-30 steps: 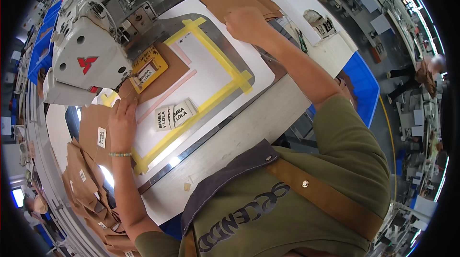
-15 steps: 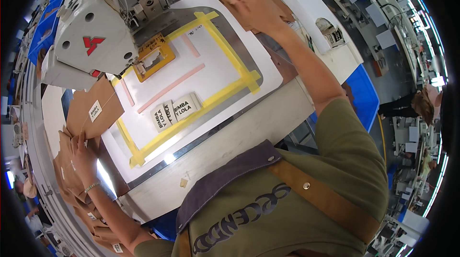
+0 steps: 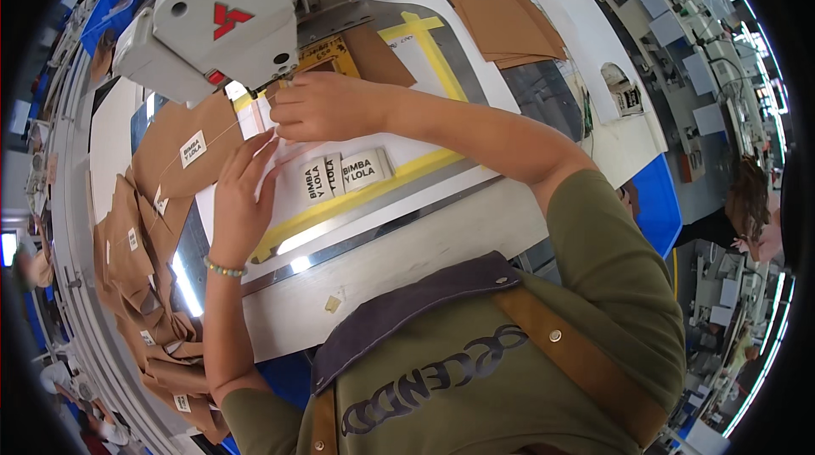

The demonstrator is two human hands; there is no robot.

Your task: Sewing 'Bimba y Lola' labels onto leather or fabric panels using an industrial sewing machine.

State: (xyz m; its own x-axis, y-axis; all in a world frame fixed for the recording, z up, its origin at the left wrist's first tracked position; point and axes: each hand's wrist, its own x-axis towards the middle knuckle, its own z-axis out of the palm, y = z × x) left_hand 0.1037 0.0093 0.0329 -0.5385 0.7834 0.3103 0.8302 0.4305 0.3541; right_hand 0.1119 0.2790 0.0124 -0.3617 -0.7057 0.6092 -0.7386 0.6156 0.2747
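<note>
My right hand [image 3: 327, 107] is closed, fingers curled, beside the sewing machine's needle area; what it pinches is hidden. Just beyond it, a brown fabric piece [image 3: 378, 58] lies at the yellow clamp frame [image 3: 335, 56], partly covered by it. My left hand [image 3: 244, 192] has its fingers stretched toward my right fingertips, thumb apart, with nothing visible in it. Printed white labels [image 3: 361, 170] lie in a small group on the white work plate [image 3: 407, 196], near my hands. Left of the needle, a brown piece with a white label [image 3: 161, 141] is joined by thread to others.
The white sewing machine head [image 3: 225, 18] overhangs the plate from the back left. A stack of brown pieces [image 3: 497, 14] sits at the back right, beside a white sheet [image 3: 586, 39]. Labelled brown pieces [image 3: 127, 238] heap over the left edge. A blue bin [image 3: 658, 205] stands at right.
My right hand has moved from the brown stack to beside the needle. My left hand has left the labelled brown pieces and come in toward it. A brown piece now lies at the clamp frame.
</note>
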